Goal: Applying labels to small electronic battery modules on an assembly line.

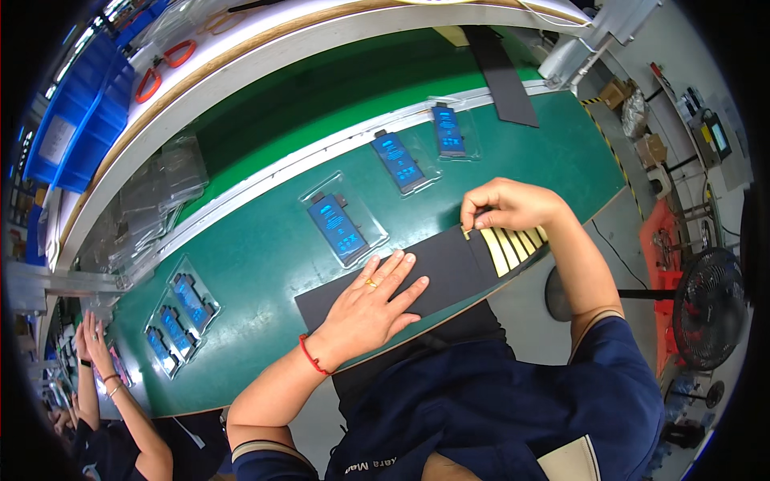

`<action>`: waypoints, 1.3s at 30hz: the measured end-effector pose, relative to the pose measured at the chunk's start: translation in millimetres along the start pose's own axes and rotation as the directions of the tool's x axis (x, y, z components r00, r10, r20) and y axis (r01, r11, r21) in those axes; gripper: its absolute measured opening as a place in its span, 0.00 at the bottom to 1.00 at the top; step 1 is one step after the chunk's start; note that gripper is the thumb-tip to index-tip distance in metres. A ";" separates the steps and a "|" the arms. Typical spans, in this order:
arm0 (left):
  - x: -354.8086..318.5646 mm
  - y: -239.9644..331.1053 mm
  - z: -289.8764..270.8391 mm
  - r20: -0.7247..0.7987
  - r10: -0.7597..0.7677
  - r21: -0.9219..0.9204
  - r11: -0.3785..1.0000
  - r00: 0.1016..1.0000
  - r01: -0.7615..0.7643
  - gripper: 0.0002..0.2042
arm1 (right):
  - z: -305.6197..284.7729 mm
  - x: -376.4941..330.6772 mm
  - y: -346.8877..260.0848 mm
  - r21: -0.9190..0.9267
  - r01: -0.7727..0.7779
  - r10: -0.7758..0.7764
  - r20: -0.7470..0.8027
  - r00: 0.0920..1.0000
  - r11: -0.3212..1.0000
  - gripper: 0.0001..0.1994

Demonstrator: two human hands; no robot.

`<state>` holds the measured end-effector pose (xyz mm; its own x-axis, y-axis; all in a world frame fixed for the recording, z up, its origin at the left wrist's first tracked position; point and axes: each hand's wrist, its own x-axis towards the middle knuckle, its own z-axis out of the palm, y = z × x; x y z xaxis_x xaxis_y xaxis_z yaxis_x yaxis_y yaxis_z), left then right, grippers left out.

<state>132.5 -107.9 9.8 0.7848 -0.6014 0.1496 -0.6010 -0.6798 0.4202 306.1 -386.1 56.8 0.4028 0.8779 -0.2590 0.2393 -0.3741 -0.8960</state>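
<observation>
A long black sheet [445, 268] lies along the near edge of the green table, with pale yellow bands [501, 250] showing between dark lines at its right end. My left hand [373, 298] rests flat on the sheet, fingers stretched out, a ring and a red cord bracelet on it. My right hand [507, 205] is closed in a pinch at the sheet's far edge, beside the yellow bands. A small yellow bit shows below those fingertips. Beyond the sheet, blue-faced phone batteries [338, 228] lie in clear plastic trays.
More batteries in trays [191, 301] lie to the left. Another black strip [501, 76] lies at the far right. A raised shelf [241, 48] along the back holds a blue bin [76, 112]. A co-worker's hands [95, 345] are at far left. A black fan [707, 309] stands at right.
</observation>
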 end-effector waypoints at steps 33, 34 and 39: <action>-18.2 -68.0 -27.7 -0.202 -0.119 -0.075 0.992 0.972 0.106 0.18 | 63.9 119.9 -35.1 -0.389 0.007 -0.157 -0.356 0.921 0.921 0.07; -17.8 -68.4 -26.9 -0.220 -0.107 -0.078 0.993 0.970 0.092 0.17 | 65.2 122.1 -35.5 -0.400 -0.011 -0.142 -0.353 0.925 0.916 0.08; -18.6 -67.7 -26.0 -0.235 -0.131 -0.105 0.988 0.963 0.109 0.17 | 72.9 125.2 -43.0 -0.297 -0.065 -0.045 -0.348 0.936 0.953 0.07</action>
<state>162.5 -39.8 1.8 0.8703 -0.3909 0.2996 -0.4925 -0.6934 0.5259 281.8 -238.4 36.6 0.6738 0.7349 -0.0767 0.4645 -0.5020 -0.7296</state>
